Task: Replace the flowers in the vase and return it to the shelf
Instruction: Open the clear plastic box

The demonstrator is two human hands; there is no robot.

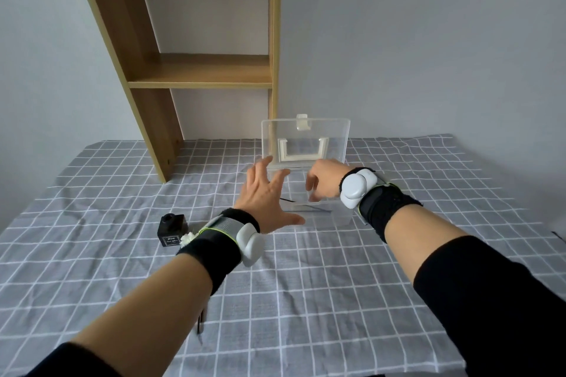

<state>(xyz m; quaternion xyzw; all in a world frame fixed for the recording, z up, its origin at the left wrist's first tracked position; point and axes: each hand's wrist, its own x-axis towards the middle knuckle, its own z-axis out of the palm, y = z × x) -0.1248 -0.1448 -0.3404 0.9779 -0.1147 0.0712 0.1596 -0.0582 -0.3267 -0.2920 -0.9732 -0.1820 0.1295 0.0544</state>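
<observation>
A small black square vase [172,229] stands on the checked cloth, left of my left wrist. A white flower head [187,238] lies beside it, partly hidden by my wristband, and its stem [200,325] shows under my forearm. A clear plastic box [318,217] with its lid [306,139] raised sits just beyond my hands. A thin dark stem [289,200] lies inside it. My left hand [266,196] is spread open at the box's left side. My right hand [324,182] hangs over the box with its fingers curled down. Whether it holds anything is hidden.
A wooden shelf unit [202,72] stands at the back left of the table, against the wall, with a bare shelf board. The grey checked cloth [306,300] covers the table. Both wrists carry black bands with white devices.
</observation>
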